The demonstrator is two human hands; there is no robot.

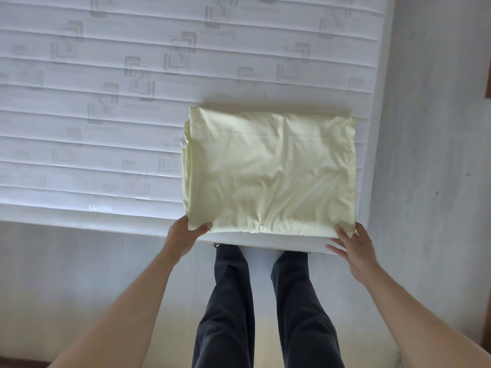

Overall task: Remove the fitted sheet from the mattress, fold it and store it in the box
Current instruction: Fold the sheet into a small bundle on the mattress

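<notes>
No brand, label or writing is legible anywhere. The fitted sheet (271, 171), pale yellow and wrinkled, lies folded into a thick rectangle on the bare white quilted mattress (93, 107), at its near edge by the corner. The left hand (186, 235) pinches the sheet's near-left corner; the right hand (350, 248) touches the near-right corner, fingers spread and fairly straight.

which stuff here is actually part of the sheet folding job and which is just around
Part of the job:
- folded pale yellow fitted sheet, lying on the mattress corner
- bare white mattress, sheet already off it
- left hand, pinching the sheet's near left corner
- right hand, fingers at the near right corner

Just around:
- grey floor
- dark trousers

No box is in view.
</notes>
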